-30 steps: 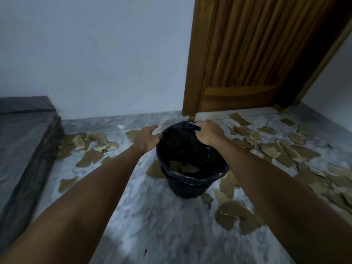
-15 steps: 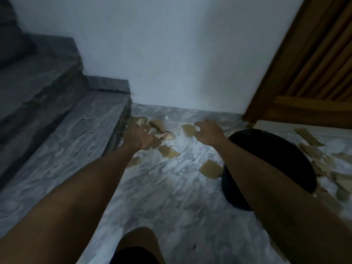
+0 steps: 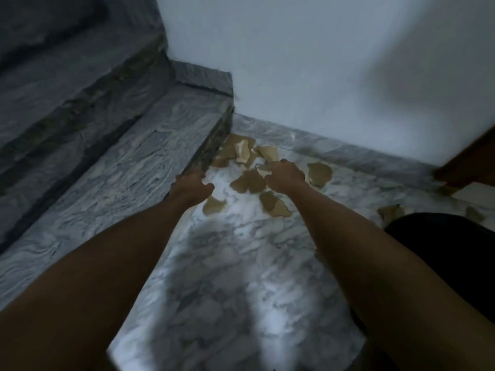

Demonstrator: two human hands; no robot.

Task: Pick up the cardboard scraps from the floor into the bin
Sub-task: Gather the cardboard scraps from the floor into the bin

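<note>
Brown cardboard scraps (image 3: 250, 180) lie in a loose cluster on the grey marble floor (image 3: 241, 263), in the corner where a step (image 3: 134, 167) meets the white wall (image 3: 321, 76). We see both bare arms stretched forward and down toward them. The left hand (image 3: 191, 184) hovers at the step's edge, fingers curled loosely, near one scrap lying apart from the rest; it seems to hold nothing, though blur leaves that unsure. The right hand (image 3: 285, 176) is over the middle of the cluster, knuckles up and fingers bent downward onto the pieces; we cannot tell whether it has pinched one yet. The bin (image 3: 442, 253), lined in black, stands at the right edge of view, just beside the right forearm and apart from the cluster. More scraps show beyond its rim. We judge this to be the gathering step, early in the task. Next, the fingers need to close on the flat pieces, which may need an edge lifted first, then carry them right to the bin.
</note>
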